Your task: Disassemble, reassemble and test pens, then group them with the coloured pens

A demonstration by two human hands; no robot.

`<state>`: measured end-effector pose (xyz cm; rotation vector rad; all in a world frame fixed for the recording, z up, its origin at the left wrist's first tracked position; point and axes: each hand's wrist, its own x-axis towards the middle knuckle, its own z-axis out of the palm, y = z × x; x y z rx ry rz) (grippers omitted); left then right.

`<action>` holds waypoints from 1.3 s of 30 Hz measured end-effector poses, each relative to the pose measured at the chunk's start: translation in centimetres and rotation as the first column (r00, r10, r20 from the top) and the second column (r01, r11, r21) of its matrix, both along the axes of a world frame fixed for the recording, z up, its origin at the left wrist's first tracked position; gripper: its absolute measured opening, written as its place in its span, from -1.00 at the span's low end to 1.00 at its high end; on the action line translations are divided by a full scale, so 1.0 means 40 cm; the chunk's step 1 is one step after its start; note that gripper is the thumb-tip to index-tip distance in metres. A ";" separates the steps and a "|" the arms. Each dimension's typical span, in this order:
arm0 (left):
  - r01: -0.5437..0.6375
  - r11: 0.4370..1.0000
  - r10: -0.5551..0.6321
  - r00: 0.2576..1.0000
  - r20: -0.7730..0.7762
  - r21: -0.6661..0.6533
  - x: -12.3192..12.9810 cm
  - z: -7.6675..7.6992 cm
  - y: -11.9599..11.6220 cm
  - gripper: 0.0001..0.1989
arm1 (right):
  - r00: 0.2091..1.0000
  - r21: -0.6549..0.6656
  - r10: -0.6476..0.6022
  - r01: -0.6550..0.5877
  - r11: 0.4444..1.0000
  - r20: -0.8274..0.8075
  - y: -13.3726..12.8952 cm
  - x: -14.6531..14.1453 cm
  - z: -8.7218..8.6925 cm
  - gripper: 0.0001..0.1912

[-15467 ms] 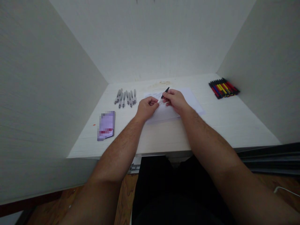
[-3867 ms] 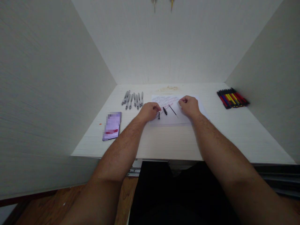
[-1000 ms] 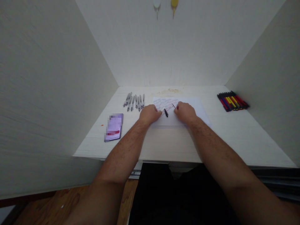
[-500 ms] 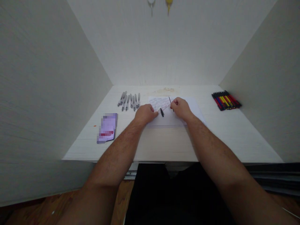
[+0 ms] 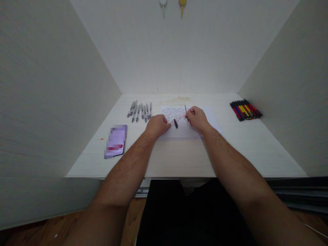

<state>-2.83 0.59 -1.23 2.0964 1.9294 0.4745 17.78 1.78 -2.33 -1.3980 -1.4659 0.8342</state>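
My right grip [image 5: 196, 118] is closed on a thin dark rod [image 5: 185, 108] over the paper [image 5: 183, 132]; the rod's far end points just short of 12 o'clock. My left grip [image 5: 157, 125] is curled, at 9 o'clock from the right; I cannot tell whether it pinches anything. A black piece [image 5: 176, 123] lies on the paper at 3 o'clock from my left grip. Recommended handling: pinch lightly, since the rod probably bends; steady the wrist; avoid knocking the black piece.
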 end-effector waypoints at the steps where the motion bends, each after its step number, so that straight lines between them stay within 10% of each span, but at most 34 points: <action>1: -0.001 1.000 0.001 1.000 -0.006 0.000 0.000 0.001 0.000 -0.82 | 1.000 0.001 0.001 -0.001 1.000 0.006 0.000 0.000 0.000 -0.92; 18: 0.011 1.000 -0.011 0.999 -0.039 0.003 0.001 0.005 -0.001 -0.84 | 0.997 -0.055 -0.022 0.018 0.998 -0.073 -0.008 -0.005 0.005 -0.82; 28: 0.046 0.999 -0.040 0.974 0.222 -0.025 -0.007 0.031 -0.006 -0.85 | 0.992 -0.038 -0.010 0.005 0.999 -0.129 -0.007 -0.001 0.008 -0.77; 39: 0.369 0.925 -0.097 0.454 0.886 -0.088 -0.010 0.057 -0.022 -0.84 | 0.943 -0.078 -0.050 0.025 0.997 -0.330 -0.006 -0.001 0.022 -0.83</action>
